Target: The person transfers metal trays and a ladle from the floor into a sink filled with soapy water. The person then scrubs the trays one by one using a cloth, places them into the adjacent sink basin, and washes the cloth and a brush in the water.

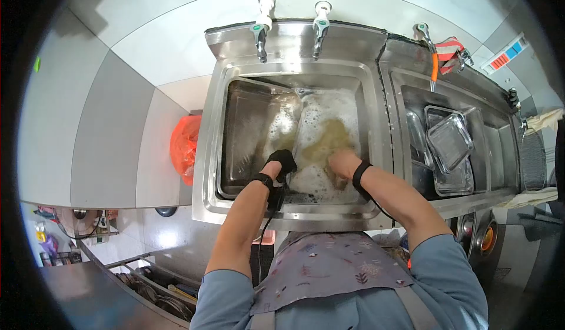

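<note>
A large steel sink [381, 153] holds soapy, cloudy water. My left hand [282, 163], in a black covering, is at the water near the front middle of the basin, its fingers pointing down; what it holds, if anything, is hidden. My right hand [342, 164] reaches into the foam to its right, with the fingers under or behind the suds. A yellowish-brown murky patch [331, 137] lies just beyond my right hand. On the basin's left side a large metal tray [247, 127] rests partly in the water, left of my left hand.
Two taps [259, 38] [319, 35] stand over the basin's back edge. In the right-hand sink [494, 153], rectangular clear trays [450, 144] lie stacked below a tap with an orange hose [435, 68]. A red plastic bag [185, 147] hangs at the left edge.
</note>
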A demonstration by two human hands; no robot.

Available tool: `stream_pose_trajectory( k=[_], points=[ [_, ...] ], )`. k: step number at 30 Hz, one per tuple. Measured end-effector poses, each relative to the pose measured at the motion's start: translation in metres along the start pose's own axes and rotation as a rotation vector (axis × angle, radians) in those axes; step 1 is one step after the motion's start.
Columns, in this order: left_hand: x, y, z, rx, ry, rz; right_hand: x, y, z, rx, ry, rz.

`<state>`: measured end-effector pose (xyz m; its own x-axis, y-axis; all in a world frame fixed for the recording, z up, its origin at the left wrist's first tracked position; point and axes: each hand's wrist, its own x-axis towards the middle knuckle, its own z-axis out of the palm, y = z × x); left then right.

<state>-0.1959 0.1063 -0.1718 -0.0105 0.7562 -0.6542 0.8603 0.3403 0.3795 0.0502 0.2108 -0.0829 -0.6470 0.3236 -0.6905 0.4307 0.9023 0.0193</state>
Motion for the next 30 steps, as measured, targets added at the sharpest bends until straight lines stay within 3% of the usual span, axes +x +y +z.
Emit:
stream_pose_trajectory(
  k=[2,4,5,9,11,13,16,20,23,26,28,30],
  points=[
    [-0.018,0.014,-0.014,0.068,0.103,0.043,0.001,0.002,0.002,-0.022,0.060,-0.028],
    [-0.023,0.006,-0.022,0.046,0.277,0.066,0.002,0.000,0.005,-0.005,0.134,0.099],
    [-0.024,-0.001,-0.031,0.048,0.272,0.063,0.005,0.002,0.003,0.000,0.133,0.096],
    [-0.036,-0.012,-0.066,0.097,0.634,0.095,0.010,0.023,-0.014,-0.001,0.114,0.112],
    [-0.061,-0.003,-0.086,0.105,0.708,0.065,0.020,0.029,-0.020,0.068,0.110,0.101],
    [-0.071,0.001,-0.083,0.070,0.731,0.033,0.025,0.026,-0.019,0.205,-0.094,0.073],
    [-0.072,-0.002,-0.073,0.029,0.692,-0.030,0.010,0.017,-0.026,0.120,-0.180,0.046],
    [-0.065,-0.011,-0.062,-0.009,0.598,-0.058,0.007,0.021,-0.012,0.200,-0.143,0.028],
    [-0.072,-0.006,-0.063,0.014,0.873,0.029,0.012,0.008,-0.010,0.107,0.046,-0.033],
    [-0.083,0.010,-0.091,-0.038,0.911,-0.017,0.003,-0.028,-0.042,0.010,-0.015,-0.149],
    [-0.078,0.007,-0.107,-0.007,0.989,0.043,0.013,-0.044,-0.031,0.065,0.122,-0.599],
    [-0.072,0.003,-0.116,0.028,1.116,0.124,0.026,-0.064,-0.020,0.188,0.223,-0.737]
  ],
)
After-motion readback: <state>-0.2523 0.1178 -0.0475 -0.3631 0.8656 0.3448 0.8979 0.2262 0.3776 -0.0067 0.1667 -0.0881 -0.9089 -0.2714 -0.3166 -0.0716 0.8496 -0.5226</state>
